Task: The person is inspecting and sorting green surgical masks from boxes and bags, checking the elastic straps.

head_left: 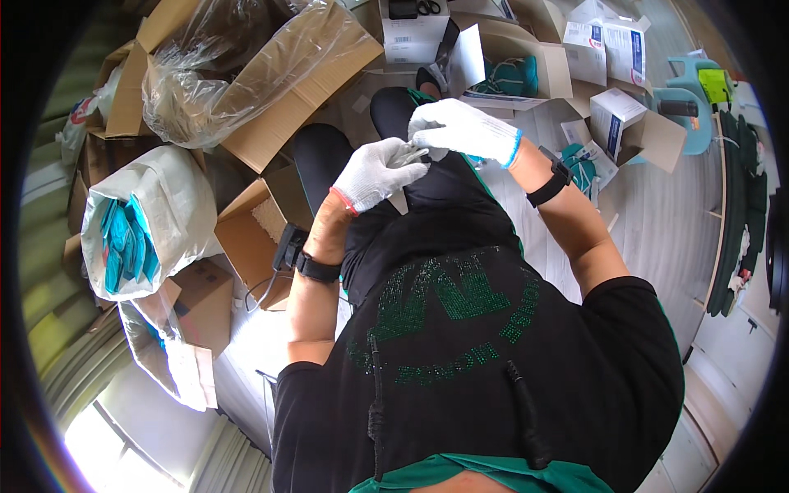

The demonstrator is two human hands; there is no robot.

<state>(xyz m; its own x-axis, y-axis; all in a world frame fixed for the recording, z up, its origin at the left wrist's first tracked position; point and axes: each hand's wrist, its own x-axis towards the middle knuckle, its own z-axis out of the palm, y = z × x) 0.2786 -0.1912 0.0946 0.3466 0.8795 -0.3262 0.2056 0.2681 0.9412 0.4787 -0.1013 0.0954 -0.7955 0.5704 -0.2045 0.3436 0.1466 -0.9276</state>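
Note:
My left hand [374, 174], in a white knit glove with a red cuff, meets my right hand [464, 131], in a white glove with a blue cuff, above my black-clad thighs. Both are closed, fingertips together. Between them shows a small pale grey-white piece [408, 156]; it is too small and too covered by the fingers to name. A bit of blue [475, 162] shows just below the right hand.
At left stands a white sack [160, 193] with folded teal pieces [127, 246]. An open cardboard box [246, 226] sits near my left knee; beyond it lies a plastic-lined carton [304, 86]. Ahead, another box [559, 74] holds teal bundles. A light-blue chair [694, 119] stands at right.

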